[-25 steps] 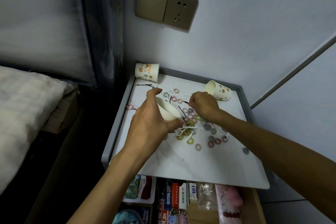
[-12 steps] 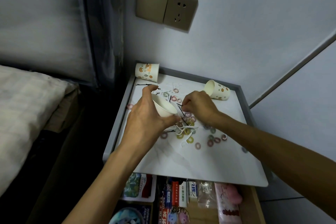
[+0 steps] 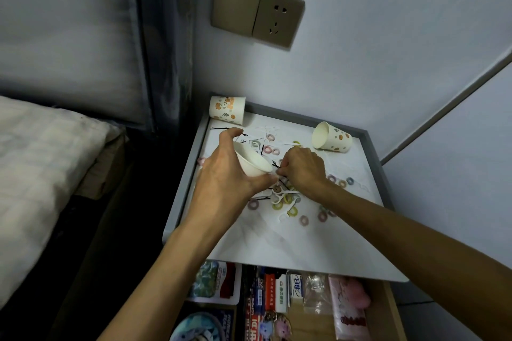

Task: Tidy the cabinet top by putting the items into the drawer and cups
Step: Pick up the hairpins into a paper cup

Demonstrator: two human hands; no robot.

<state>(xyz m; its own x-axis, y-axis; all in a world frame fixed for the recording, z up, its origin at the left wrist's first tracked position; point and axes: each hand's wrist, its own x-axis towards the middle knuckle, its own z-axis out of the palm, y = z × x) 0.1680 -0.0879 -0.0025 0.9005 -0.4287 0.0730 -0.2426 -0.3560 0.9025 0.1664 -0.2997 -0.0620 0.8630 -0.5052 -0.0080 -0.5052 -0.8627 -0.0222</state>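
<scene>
My left hand (image 3: 227, 177) grips a white paper cup (image 3: 253, 162), tilted with its mouth toward the right, above the white cabinet top (image 3: 277, 241). My right hand (image 3: 302, 170) pinches black hairpins (image 3: 277, 165) right at the cup's rim. Small coloured hair ties (image 3: 292, 212), white floss picks (image 3: 285, 198) and more black hairpins (image 3: 227, 128) lie scattered on the top. A patterned cup (image 3: 227, 109) lies on its side at the back left corner. Another patterned cup (image 3: 331, 137) lies on its side at the back right.
The drawer (image 3: 385, 310) below the front edge stands open, packed with boxes, packets and a pink item. A bed (image 3: 41, 163) is at the left. A wall socket (image 3: 256, 11) sits above the cabinet, which has a grey raised rim (image 3: 184, 185).
My right hand has moved left from the pile of hair ties to the cup's rim with hairpins. My left hand has lifted the cup slightly and shifted it back.
</scene>
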